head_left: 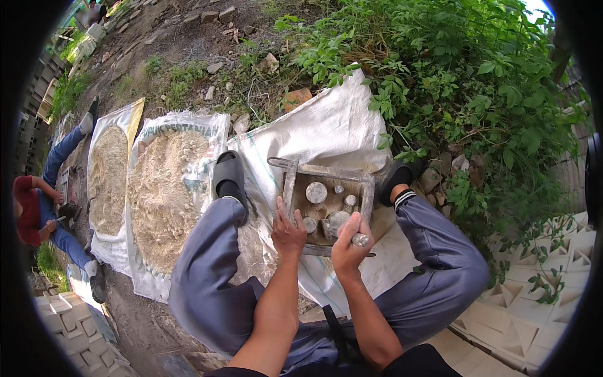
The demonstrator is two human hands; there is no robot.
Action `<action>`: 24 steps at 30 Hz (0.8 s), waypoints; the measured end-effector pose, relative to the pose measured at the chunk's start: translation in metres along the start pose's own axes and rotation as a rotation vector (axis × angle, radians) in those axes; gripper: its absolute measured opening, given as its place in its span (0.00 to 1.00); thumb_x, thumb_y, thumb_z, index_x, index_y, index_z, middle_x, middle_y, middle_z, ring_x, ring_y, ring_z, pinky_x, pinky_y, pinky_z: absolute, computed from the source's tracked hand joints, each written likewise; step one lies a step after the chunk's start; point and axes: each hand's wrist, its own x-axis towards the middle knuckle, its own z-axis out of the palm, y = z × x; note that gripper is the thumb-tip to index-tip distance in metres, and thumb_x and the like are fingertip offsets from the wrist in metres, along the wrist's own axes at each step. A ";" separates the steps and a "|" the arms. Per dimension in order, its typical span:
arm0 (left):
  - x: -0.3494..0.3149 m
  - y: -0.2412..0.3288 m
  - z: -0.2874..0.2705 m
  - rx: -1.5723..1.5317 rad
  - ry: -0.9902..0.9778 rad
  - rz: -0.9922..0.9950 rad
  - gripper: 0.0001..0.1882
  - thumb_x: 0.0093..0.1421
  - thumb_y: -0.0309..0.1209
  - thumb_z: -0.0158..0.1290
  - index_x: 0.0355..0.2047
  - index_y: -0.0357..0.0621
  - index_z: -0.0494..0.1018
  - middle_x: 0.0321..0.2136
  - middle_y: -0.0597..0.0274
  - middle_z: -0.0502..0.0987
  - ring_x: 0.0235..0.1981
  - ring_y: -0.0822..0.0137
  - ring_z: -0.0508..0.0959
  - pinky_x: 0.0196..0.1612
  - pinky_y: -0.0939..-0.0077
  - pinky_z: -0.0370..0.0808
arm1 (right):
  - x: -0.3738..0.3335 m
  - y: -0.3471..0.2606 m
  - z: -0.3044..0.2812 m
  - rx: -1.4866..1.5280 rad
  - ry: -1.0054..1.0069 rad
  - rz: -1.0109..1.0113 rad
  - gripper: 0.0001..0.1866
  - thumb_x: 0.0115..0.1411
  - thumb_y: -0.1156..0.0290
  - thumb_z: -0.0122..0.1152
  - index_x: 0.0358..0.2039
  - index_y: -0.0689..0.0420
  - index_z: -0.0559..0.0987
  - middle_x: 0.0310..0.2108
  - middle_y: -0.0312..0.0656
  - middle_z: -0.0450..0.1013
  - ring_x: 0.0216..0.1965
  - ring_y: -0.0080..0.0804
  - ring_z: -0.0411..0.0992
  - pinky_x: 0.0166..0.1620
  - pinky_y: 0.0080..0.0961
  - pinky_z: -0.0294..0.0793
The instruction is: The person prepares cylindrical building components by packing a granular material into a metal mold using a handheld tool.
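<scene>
A rectangular mould frame with grey, powder-caked bars lies on a white woven sack between my feet. Inside it stand several round, dusty pegs of different sizes, among them a wide round peg and a small peg. My left hand rests at the frame's near left corner, fingers stretched out and holding nothing. Over the near right part of the frame, my right hand is closed around a short grey rod-shaped tool, its blunt end poking out of the fist. The tool's other end cannot be made out clearly.
To the left, sandy powder is spread on a printed sack, with a second powder heap beyond. A person in a red shirt sits farther left. Leafy plants crowd the right; pale patterned blocks lie at lower right.
</scene>
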 end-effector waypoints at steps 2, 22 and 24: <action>0.003 -0.005 -0.003 0.021 -0.041 -0.071 0.32 0.64 0.40 0.46 0.65 0.42 0.53 0.50 0.40 0.71 0.50 0.42 0.73 0.52 0.55 0.71 | 0.005 -0.007 0.002 0.113 -0.038 0.228 0.21 0.69 0.66 0.44 0.17 0.59 0.64 0.12 0.36 0.59 0.16 0.26 0.59 0.22 0.27 0.57; 0.000 -0.002 0.005 -0.007 0.001 -0.007 0.31 0.65 0.38 0.43 0.66 0.44 0.52 0.52 0.39 0.70 0.49 0.42 0.73 0.51 0.55 0.71 | -0.001 0.005 -0.003 0.150 0.135 0.054 0.22 0.70 0.63 0.44 0.18 0.57 0.62 0.13 0.28 0.56 0.16 0.15 0.52 0.19 0.19 0.49; -0.002 -0.006 0.002 -0.008 -0.021 -0.026 0.31 0.65 0.38 0.43 0.66 0.45 0.51 0.53 0.39 0.70 0.50 0.42 0.72 0.52 0.55 0.71 | 0.016 -0.002 -0.004 0.198 -0.179 0.161 0.23 0.70 0.63 0.45 0.17 0.59 0.64 0.13 0.32 0.59 0.16 0.17 0.57 0.20 0.23 0.53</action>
